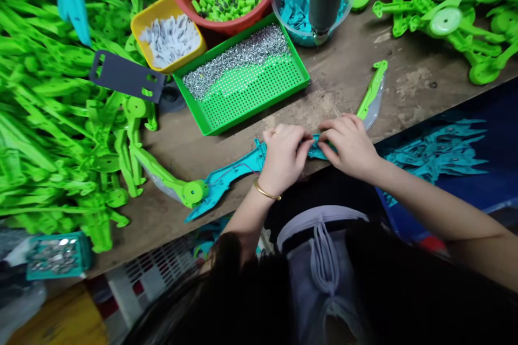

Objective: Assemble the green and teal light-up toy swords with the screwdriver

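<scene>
Blue curved part (238,166) lying along near edge of bench (324,99), around mid-length. Left hand (285,152) and right hand (346,143) both over it, fingers curled, tips bent down close to its surface; cannot tell whether either pair pinches anything. Green arm piece (172,182) meets its left end. Second green piece (373,94) slants away beyond right hand. Green tray (234,105) of screws (238,56) toward far edge.
</scene>
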Action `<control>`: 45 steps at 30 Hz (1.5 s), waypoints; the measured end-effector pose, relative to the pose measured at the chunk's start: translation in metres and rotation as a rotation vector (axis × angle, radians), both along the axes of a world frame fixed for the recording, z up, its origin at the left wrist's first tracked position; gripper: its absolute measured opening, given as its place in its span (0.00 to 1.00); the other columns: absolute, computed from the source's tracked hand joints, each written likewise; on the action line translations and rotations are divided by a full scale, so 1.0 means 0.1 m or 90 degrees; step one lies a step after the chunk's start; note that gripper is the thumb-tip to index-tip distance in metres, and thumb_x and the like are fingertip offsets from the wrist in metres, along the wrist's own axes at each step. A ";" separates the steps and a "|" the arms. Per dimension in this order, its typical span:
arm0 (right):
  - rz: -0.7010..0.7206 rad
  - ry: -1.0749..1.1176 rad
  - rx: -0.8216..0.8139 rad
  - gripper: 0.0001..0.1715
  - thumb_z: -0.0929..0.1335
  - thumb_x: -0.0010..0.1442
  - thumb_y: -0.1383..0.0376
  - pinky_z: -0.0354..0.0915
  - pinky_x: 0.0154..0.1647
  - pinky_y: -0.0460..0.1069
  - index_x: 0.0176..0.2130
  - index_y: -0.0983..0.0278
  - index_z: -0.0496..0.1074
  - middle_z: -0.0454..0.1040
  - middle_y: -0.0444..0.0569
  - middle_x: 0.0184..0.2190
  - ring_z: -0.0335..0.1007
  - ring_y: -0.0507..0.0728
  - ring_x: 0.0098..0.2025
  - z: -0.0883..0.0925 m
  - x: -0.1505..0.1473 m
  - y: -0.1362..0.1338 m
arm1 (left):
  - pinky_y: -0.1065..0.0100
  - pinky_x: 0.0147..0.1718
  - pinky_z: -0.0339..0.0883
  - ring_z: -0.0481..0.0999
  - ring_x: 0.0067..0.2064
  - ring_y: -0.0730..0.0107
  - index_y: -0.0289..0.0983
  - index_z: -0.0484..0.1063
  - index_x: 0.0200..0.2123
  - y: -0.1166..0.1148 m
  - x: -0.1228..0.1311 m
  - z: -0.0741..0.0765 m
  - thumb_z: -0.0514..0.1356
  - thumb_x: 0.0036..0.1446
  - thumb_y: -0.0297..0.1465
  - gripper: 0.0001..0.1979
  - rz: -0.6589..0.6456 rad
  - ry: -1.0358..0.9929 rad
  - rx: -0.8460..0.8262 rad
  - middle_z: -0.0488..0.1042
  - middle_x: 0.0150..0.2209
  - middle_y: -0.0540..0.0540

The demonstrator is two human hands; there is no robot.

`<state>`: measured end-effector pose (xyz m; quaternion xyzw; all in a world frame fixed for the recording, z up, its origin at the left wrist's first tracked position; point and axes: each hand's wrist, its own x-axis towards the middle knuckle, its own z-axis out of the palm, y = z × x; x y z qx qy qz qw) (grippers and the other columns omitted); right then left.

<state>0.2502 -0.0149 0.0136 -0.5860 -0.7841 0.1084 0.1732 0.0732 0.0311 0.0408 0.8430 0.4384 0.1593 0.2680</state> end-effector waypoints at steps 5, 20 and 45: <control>0.001 -0.019 -0.001 0.10 0.62 0.63 0.65 0.52 0.60 0.59 0.39 0.64 0.72 0.75 0.53 0.45 0.65 0.61 0.48 -0.03 0.01 0.00 | 0.59 0.46 0.57 0.73 0.39 0.66 0.38 0.71 0.33 0.08 0.12 0.08 0.60 0.59 0.29 0.02 -0.032 -0.030 -0.090 0.77 0.33 0.51; 0.011 0.010 0.008 0.12 0.62 0.65 0.64 0.51 0.61 0.60 0.38 0.62 0.74 0.75 0.50 0.45 0.65 0.59 0.48 -0.04 0.03 -0.01 | 0.57 0.46 0.59 0.73 0.42 0.63 0.41 0.77 0.36 0.38 -0.05 0.02 0.54 0.59 0.24 0.12 -0.125 0.022 0.021 0.78 0.37 0.48; 0.022 0.006 -0.001 0.17 0.61 0.67 0.58 0.48 0.63 0.61 0.42 0.61 0.76 0.76 0.49 0.47 0.67 0.58 0.49 0.06 -0.06 0.06 | 0.55 0.47 0.57 0.66 0.45 0.60 0.41 0.78 0.42 0.38 -0.39 -0.19 0.50 0.60 0.25 0.17 -0.239 0.053 -0.001 0.71 0.41 0.43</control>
